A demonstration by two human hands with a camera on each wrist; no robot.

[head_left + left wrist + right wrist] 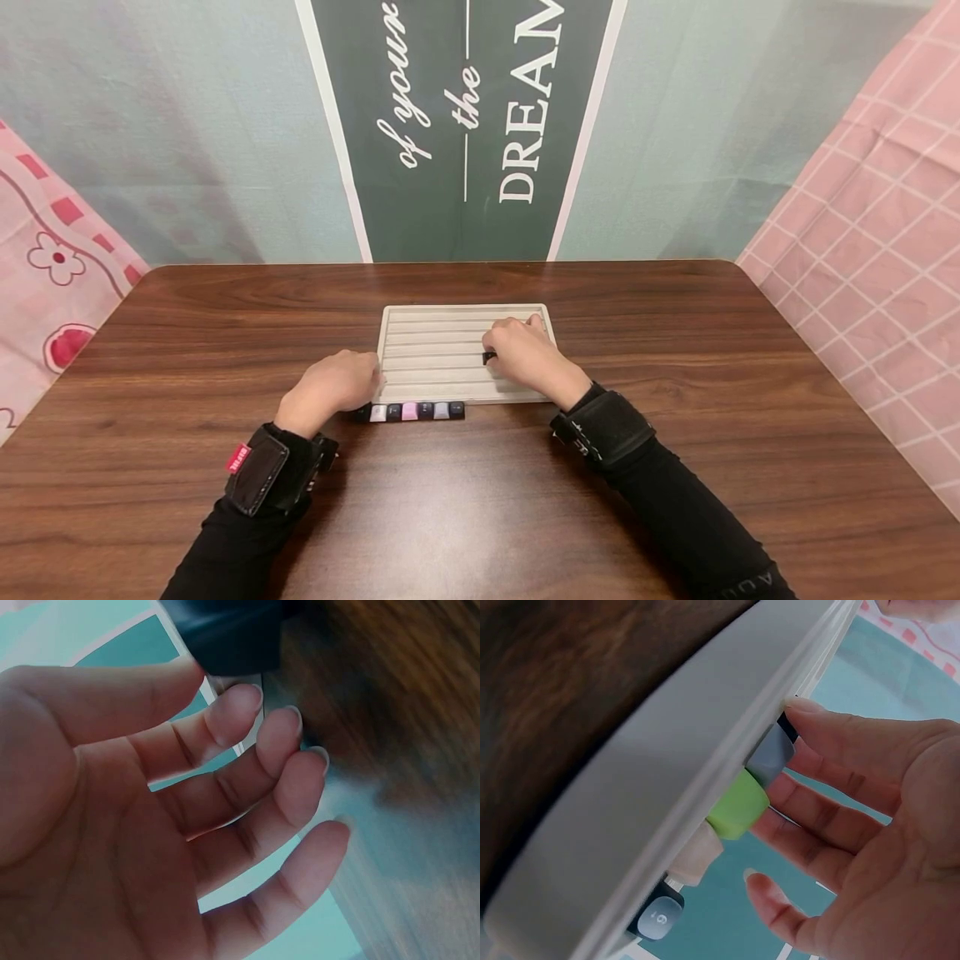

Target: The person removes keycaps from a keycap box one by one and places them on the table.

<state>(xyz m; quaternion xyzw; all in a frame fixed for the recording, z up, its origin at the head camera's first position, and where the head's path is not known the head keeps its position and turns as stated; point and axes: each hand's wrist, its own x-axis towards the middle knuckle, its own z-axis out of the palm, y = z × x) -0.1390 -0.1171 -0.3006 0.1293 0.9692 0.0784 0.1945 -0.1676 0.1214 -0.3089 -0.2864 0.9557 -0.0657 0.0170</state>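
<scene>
A ridged white tray [427, 333] lies on the table. My right hand [525, 354] is over its right part, the thumb and forefinger pinching a black keycap [788, 727] at the end of a row in the tray. Beside it in that row sit a grey-blue keycap [771, 756], a green one [739, 806], a beige one [696, 855] and a dark one marked 6 [658, 915]; my hand hides most of them in the head view. At the tray's left edge rests my left hand [341, 385], fingers loosely bent. A dark block [232, 637] shows by its thumb tip.
Along the tray's near edge runs a row of several keycaps [409, 411] in black, white, pink and grey on the brown wooden table [450, 517]. A printed cloth [465, 225] hangs behind the table, with pink cloths [885, 275] at the sides.
</scene>
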